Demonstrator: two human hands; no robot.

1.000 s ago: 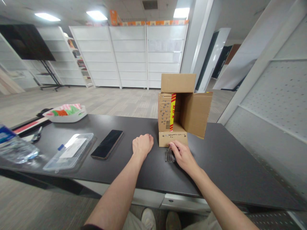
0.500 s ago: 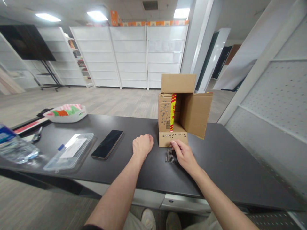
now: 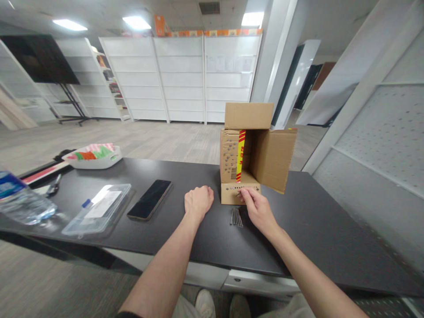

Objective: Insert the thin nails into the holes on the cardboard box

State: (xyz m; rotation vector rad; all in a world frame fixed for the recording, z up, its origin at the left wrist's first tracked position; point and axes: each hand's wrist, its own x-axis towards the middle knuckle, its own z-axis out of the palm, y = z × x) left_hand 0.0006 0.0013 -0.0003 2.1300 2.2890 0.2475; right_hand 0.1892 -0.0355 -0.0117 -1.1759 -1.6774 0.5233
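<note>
My right fingers point(image 3: 247, 193) pinch a single nail point(image 3: 238, 194) before the cardboard flap point(image 3: 228, 198); I'd grip firmly, clear of the loose nails point(image 3: 236, 217) below them. My left fingers point(image 3: 210, 194) curl inward.

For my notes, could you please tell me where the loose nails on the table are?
In the head view, the loose nails lie right of centre on the dark table, just in front of the cardboard box and left of the right hand.

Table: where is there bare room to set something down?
Free: right of the box and right hand; between phone and left hand; between basket and box. Crowded: left end, around bottle and case; before the box, where nails lie.
</note>
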